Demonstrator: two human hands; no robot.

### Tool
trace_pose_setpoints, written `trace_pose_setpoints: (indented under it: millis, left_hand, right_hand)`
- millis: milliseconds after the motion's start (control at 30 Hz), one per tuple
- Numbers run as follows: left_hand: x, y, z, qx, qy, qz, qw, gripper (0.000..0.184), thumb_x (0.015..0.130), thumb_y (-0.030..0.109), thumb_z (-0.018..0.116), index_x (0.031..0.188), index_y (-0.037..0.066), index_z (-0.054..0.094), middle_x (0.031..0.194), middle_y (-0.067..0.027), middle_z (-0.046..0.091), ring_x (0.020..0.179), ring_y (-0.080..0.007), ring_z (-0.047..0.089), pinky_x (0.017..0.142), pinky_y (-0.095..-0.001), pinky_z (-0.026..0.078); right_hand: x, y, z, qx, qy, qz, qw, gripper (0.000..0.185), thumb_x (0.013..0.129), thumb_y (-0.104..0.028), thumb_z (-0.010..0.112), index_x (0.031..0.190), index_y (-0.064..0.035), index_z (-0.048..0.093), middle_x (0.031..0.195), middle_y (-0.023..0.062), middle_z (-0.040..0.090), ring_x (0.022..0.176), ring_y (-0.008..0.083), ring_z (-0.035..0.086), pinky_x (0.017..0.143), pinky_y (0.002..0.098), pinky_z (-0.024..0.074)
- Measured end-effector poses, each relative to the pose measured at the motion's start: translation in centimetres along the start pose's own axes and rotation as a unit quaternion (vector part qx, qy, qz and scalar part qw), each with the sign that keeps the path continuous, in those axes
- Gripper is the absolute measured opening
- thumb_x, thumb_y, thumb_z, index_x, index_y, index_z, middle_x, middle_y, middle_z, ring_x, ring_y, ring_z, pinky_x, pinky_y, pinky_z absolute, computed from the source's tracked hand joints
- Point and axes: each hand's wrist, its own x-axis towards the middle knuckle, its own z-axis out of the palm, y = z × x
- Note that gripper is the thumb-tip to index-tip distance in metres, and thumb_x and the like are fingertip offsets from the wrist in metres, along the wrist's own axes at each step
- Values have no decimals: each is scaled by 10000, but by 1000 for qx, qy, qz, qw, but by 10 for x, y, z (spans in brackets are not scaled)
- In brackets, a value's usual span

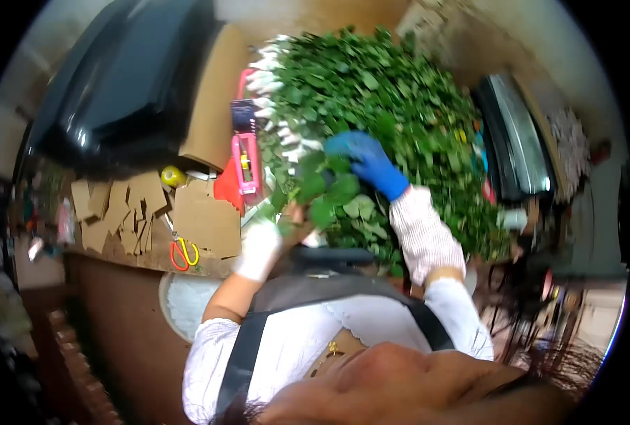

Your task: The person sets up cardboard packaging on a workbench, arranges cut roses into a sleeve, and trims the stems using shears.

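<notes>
A cluster of green leafy stems (325, 195) is held up in front of my body. My left hand (295, 221), with a white covering (261, 249) at its wrist, closes round the lower part of the cluster, partly hidden by leaves. My right hand (366, 161), in a blue glove and a striped sleeve (422, 230), reaches over the cluster's far side. Its fingertips are blurred and partly behind leaves, so its grip does not show. Beneath and beyond lies a large heap of leafy stems (386, 92), with white-wrapped ends (267, 74) lined up along its left side.
Left of the heap lie a pink-framed tool (245, 163), cut cardboard pieces (205, 219), scissors with red and yellow handles (184, 253) and a yellow tape roll (173, 176). A big black container (127, 85) stands behind them. Another dark glossy box (517, 138) is at the right.
</notes>
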Motion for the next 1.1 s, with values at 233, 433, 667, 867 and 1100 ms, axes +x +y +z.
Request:
trace_pose_setpoints:
  millis: [233, 433, 667, 867, 1100]
  left_hand:
    - [0, -18, 13, 4, 20, -30, 999, 537, 800, 221, 764, 1277, 88, 558, 1151, -165, 607, 1068, -319, 603, 878, -383, 503]
    - [11, 10, -4, -21, -14, -17, 1000, 482, 823, 179, 749, 1247, 54, 558, 1147, -157, 584, 1017, -301, 607, 883, -372, 496]
    - [7, 5, 0, -125, -56, -195, 971, 473, 821, 126, 766, 1239, 32, 566, 1084, -144, 616, 816, -269, 647, 693, -332, 542]
    - [-3, -13, 3, 139, 44, 148, 978, 557, 818, 184, 767, 1291, 30, 518, 1167, -167, 598, 1006, -318, 624, 844, -408, 524]
    - [11, 17, -11, -71, 3, -9, 997, 461, 840, 178, 729, 1237, 21, 555, 1133, -194, 605, 1002, -360, 614, 872, -407, 504]
  right_hand:
    - [18, 9, -15, -93, -9, -73, 993, 253, 786, -88, 608, 1021, -140, 687, 1024, 81, 698, 923, 297, 662, 760, 422, 524]
    - [-18, 61, -63, -163, -24, -27, 986, 311, 764, -72, 645, 1058, -160, 695, 1091, 70, 688, 1002, 288, 652, 881, 413, 519]
    - [-24, 35, -53, -79, 65, 9, 995, 416, 732, 56, 614, 1086, -149, 690, 1128, 100, 674, 1101, 316, 618, 968, 430, 490]
    - [-3, 42, 9, 9, 18, 20, 1000, 334, 781, -97, 638, 1109, -129, 696, 1186, 101, 662, 1121, 322, 614, 979, 441, 482]
    - [58, -65, -55, -186, -68, -97, 975, 321, 812, -115, 596, 1123, -153, 667, 1154, 81, 672, 992, 282, 650, 820, 402, 521]
